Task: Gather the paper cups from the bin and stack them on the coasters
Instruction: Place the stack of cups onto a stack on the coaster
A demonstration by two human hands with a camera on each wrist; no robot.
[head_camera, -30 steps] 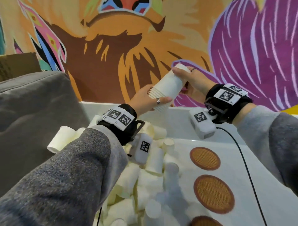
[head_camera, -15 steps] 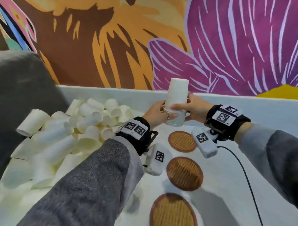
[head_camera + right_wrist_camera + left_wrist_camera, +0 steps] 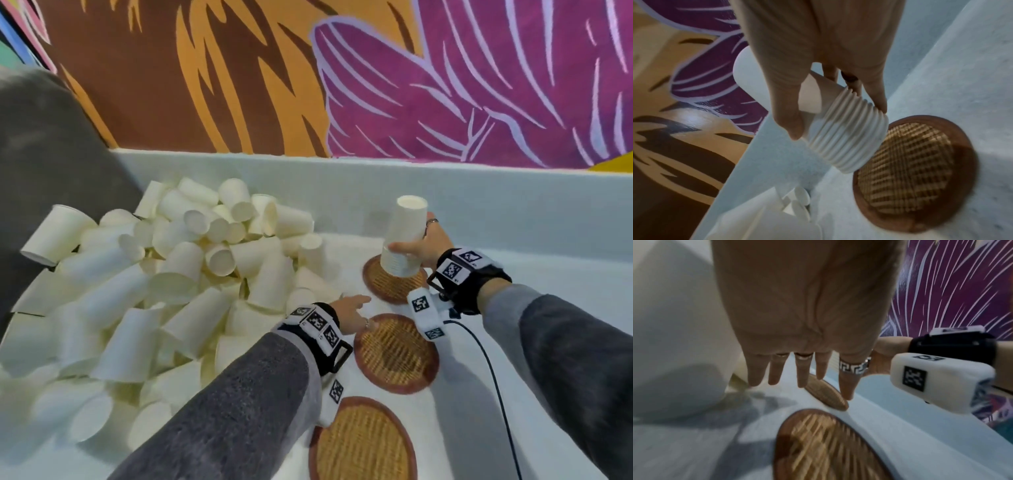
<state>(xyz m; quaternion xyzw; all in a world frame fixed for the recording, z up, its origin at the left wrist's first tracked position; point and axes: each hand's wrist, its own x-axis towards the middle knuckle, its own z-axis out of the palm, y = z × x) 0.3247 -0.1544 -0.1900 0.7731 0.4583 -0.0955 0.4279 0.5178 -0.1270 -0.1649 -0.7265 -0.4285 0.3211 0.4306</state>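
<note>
Right hand (image 3: 423, 245) grips a stack of nested paper cups (image 3: 404, 236), upside down, thumb on the near side and fingers round the far side, low down by the rims. From the right wrist view the stack (image 3: 846, 139) tilts, its bottom rim over the edge of the far coaster (image 3: 920, 175); cannot tell if it touches or sits just above. From the head view the stack's rim meets the far coaster (image 3: 387, 287). Left hand (image 3: 349, 313) holds nothing: fingers (image 3: 774, 373) straight and slightly spread, pointing down at the white surface between the cup pile and the coasters, ring on one finger. It sits just beside the middle coaster (image 3: 397, 353); whether it touches the surface cannot be told. Near coaster (image 3: 363, 442) lies bare next to the left sleeve. Loose cups (image 3: 164, 281) lie heaped on their sides in the white bin (image 3: 342, 181), left of the three coasters. Painted wall (image 3: 445, 78) behind the bin.
</note>
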